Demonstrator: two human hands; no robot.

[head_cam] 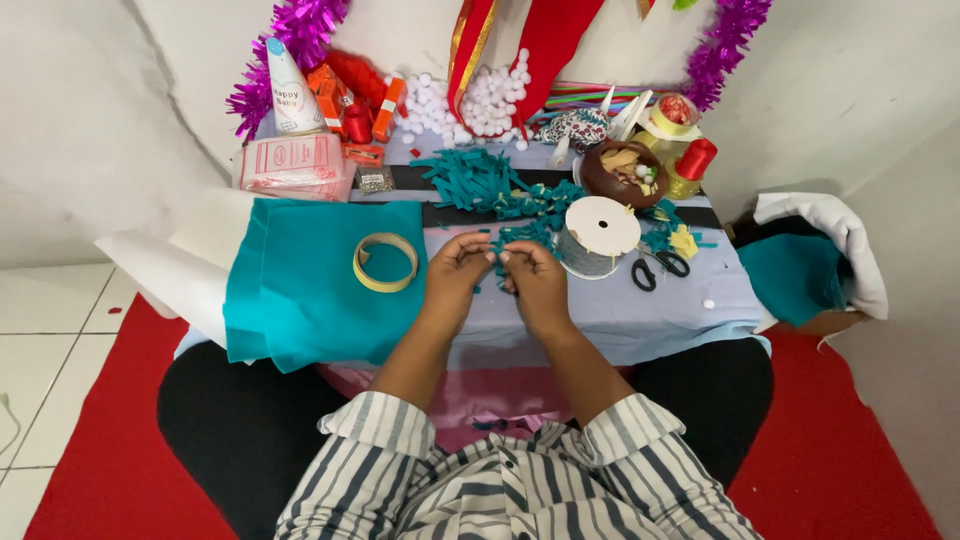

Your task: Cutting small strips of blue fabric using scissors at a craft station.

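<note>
Small teal felt strip [497, 252], frayed, in pinching grip of left hand [455, 268] and right hand [533, 277].

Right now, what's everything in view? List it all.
felt sheet: one, teal, table left
tape ring: one, yellow, on the sheet
felt strips: pile, teal, table centre
spool: one, white, right of the hands
scissors: one pair, black, beside the spool
bowl: one, brown, back right
pompoms: heap, white, back
party hat: one, pale, back left
tinsel: purple, on the wall
left hand: pinching a strip
right hand: pinching the same strip
</note>
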